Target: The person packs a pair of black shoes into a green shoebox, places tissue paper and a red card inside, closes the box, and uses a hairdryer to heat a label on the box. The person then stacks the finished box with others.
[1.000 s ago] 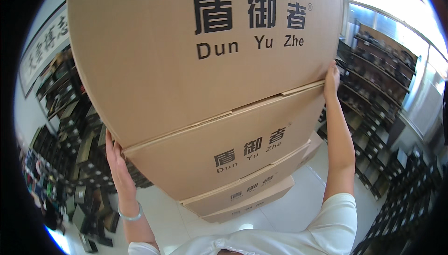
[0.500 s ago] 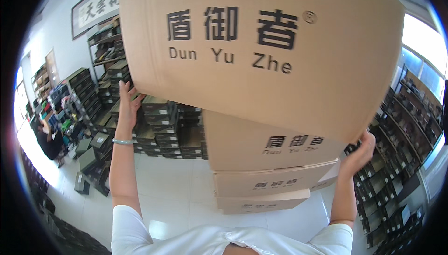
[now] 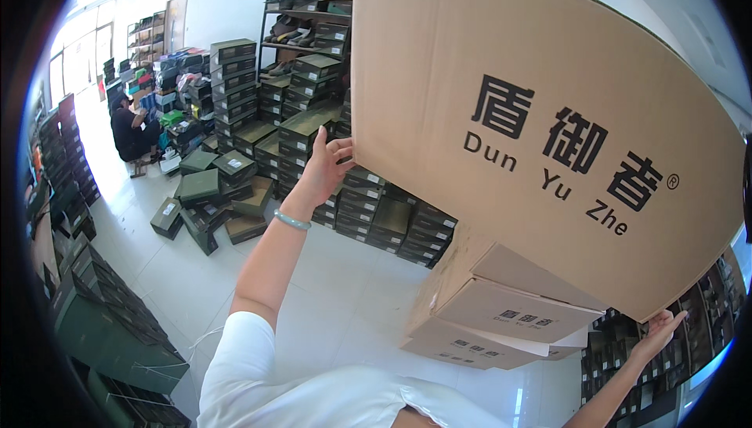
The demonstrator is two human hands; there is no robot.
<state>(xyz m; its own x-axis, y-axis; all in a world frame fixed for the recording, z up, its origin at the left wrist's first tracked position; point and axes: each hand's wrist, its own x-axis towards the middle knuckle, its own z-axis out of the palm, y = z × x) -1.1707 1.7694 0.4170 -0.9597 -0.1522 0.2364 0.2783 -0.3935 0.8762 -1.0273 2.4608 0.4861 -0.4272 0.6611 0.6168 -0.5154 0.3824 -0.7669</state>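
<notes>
A large brown cardboard box (image 3: 439,75) with dark printing fills the upper right of the view, raised and tilted, its right side lower. My left hand (image 3: 323,168), with a pale green bangle at the wrist, holds the box's lower left corner, thumb up and fingers reaching under it. At its lower right corner my right hand (image 3: 656,337) supports the box from below, fingertips partly extended. Beneath it, a stack of similar cardboard boxes (image 3: 462,310) stands on the floor; the raised box hides part of that stack.
Piles of dark green shoeboxes (image 3: 368,213) line the back, with loose shoeboxes (image 3: 200,185) scattered on the floor at left. More green boxes (image 3: 110,334) stand near left. A person in dark clothing (image 3: 129,130) sits far left. Shelves (image 3: 301,13) hold shoes; racks (image 3: 627,373) stand at right.
My view has turned left, so the held box and the stack appear further right. Both hands still hold the box, which now tilts more steeply down to the right.
</notes>
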